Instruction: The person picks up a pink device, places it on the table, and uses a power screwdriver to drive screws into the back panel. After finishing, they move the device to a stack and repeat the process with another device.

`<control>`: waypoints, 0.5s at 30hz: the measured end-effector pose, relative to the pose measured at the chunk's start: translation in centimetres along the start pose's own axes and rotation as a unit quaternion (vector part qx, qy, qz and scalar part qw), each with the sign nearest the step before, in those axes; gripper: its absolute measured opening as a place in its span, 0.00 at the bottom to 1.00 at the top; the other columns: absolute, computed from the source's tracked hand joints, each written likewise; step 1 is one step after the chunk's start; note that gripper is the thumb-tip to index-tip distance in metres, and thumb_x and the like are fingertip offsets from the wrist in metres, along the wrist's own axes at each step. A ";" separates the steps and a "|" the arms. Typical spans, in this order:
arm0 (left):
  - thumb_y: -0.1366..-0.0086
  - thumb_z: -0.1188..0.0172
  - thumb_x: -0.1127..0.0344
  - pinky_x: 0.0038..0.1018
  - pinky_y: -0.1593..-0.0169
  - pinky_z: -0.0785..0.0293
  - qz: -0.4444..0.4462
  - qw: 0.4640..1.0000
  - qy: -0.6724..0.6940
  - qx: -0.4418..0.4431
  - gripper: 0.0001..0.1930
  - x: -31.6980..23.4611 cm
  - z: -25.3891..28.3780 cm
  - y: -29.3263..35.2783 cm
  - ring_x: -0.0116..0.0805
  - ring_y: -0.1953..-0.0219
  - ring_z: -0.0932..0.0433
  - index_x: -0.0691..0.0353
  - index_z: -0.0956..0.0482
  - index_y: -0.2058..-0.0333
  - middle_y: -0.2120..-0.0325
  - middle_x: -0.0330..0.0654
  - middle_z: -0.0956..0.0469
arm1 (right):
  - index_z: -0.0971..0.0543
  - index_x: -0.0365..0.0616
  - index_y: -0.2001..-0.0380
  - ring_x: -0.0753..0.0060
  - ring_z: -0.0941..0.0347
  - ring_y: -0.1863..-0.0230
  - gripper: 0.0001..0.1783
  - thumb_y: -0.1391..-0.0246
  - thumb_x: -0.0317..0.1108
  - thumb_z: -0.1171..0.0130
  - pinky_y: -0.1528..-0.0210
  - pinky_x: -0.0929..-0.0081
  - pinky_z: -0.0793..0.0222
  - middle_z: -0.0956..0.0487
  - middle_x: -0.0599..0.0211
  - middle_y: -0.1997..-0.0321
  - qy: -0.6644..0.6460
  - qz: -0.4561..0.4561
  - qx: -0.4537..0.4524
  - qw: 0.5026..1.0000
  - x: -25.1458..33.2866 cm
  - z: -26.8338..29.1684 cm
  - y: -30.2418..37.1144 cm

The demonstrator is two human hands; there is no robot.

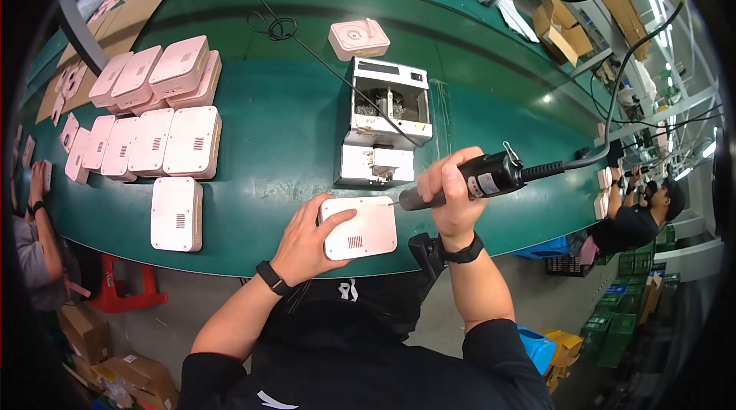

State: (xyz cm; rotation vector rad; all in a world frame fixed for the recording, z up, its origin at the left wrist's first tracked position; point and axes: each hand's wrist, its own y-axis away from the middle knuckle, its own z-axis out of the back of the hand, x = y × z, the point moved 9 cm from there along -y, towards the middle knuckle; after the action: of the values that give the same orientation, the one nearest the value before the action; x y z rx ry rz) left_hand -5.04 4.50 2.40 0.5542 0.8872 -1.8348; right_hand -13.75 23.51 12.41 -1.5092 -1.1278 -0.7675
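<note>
A pale pink, box-shaped device housing (368, 230) lies at the near edge of the green table, with a small vent grille and screw holes at the corners of its upper face. My left hand (303, 241) grips it from the left, thumb across the top. In my right hand (458, 207) is a black corded electric screwdriver (497, 174), held nearly level. Its bit points left to the housing's upper right corner; whether it touches the screw there I cannot tell. Just beyond stands a white screw feeder (383, 130) with an opening full of small screws.
Several finished-looking pink housings (192, 141) stand in rows and stacks at left. Another pink housing (358, 38) with a round recess sits behind the feeder. A black cable (307, 46) crosses over it. Co-workers sit left, right (640, 214) and across; a red stool (126, 287) stands below.
</note>
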 end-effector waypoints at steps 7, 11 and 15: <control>0.59 0.23 0.58 0.44 0.42 0.30 0.017 0.999 -0.017 0.023 0.40 0.2 -0.2 0.0 0.55 0.44 0.30 0.44 0.27 0.43 0.44 0.51 0.36 | 0.33 0.41 0.67 0.72 0.35 0.84 0.06 0.41 0.29 0.47 0.79 0.70 0.34 0.31 0.65 0.82 0.050 0.010 0.041 0.998 1.8 -1.9 -1.5; 0.60 0.22 0.58 0.43 0.42 0.30 -0.001 1.000 -0.014 0.023 0.40 0.1 -0.1 -1.2 0.56 0.45 0.29 0.44 0.26 0.44 0.44 0.51 0.35 | 0.33 0.40 0.66 0.71 0.34 0.84 0.05 0.41 0.28 0.47 0.78 0.69 0.33 0.31 0.64 0.82 0.010 0.051 0.027 0.998 3.8 -3.1 -3.2; 0.60 0.23 0.57 0.43 0.42 0.30 0.008 1.000 -0.008 0.027 0.40 0.4 -0.5 -1.6 0.56 0.44 0.30 0.43 0.26 0.44 0.43 0.51 0.36 | 0.32 0.39 0.65 0.71 0.34 0.84 0.05 0.41 0.28 0.48 0.78 0.69 0.33 0.31 0.64 0.82 0.000 0.080 0.028 0.996 3.6 -4.0 -4.6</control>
State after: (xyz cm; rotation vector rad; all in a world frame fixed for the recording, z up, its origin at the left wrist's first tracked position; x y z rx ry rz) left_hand -6.67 5.03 2.33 0.5777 0.8227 -1.8501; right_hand -16.39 20.63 18.29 -1.5317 -1.0060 -0.6210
